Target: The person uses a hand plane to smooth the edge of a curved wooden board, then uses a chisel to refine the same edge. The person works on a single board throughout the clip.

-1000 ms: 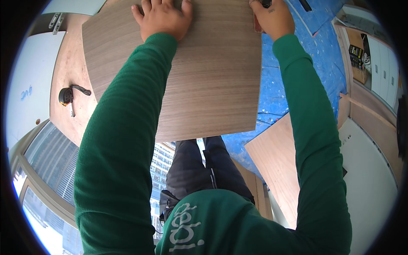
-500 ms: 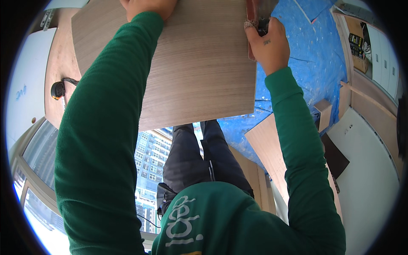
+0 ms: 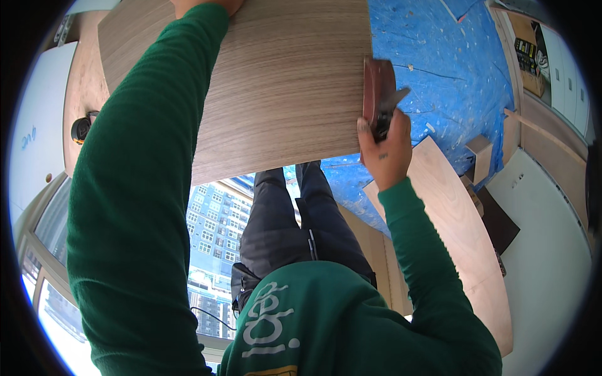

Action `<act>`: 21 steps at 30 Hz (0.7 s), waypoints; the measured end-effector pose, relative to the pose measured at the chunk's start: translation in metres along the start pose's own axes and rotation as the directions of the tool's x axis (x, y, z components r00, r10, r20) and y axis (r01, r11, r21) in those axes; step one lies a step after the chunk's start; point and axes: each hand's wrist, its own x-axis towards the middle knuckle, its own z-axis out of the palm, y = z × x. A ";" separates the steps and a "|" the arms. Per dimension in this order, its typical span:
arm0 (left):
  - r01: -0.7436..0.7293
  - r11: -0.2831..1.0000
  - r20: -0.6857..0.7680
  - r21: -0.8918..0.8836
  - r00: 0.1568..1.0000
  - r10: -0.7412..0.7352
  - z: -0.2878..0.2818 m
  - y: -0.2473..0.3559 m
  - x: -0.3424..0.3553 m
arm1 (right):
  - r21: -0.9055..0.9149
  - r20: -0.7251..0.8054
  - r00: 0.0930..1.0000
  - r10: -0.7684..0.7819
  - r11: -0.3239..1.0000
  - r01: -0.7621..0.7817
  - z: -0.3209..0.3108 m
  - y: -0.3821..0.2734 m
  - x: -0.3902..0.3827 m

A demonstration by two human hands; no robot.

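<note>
Head view, right hand [image 3: 385,147] clenched on sanding block [image 3: 378,94] at wood panel [image 3: 276,94] edge, left hand [image 3: 207,6] mostly cropped, grip unclear, blue sheet [image 3: 451,69] beyond.

One large wood-grain panel [image 3: 276,88], with two hands on it: the left hand [image 3: 207,6] at its far edge, the right hand [image 3: 385,150] at its right edge gripping one reddish sanding block [image 3: 378,94]. One tape measure [image 3: 81,128] left of the panel; one blue floor sheet [image 3: 451,75] right of it; two lighter boards [image 3: 458,219] beyond the panel's right edge
</note>
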 end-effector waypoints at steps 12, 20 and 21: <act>0.000 1.000 0.022 0.006 1.000 0.000 -0.011 0.008 -0.004 | 0.525 0.184 0.919 0.349 0.756 -0.392 -0.058 0.027 -0.061; -0.049 0.997 -0.168 0.061 0.984 0.059 0.012 -0.001 0.003 | 0.470 -0.027 0.998 0.065 0.882 -0.045 -0.026 -0.004 0.190; -0.043 0.997 -0.168 0.070 0.984 0.055 0.016 -0.002 0.004 | 0.489 -0.022 0.997 0.076 0.871 -0.055 -0.022 -0.013 0.215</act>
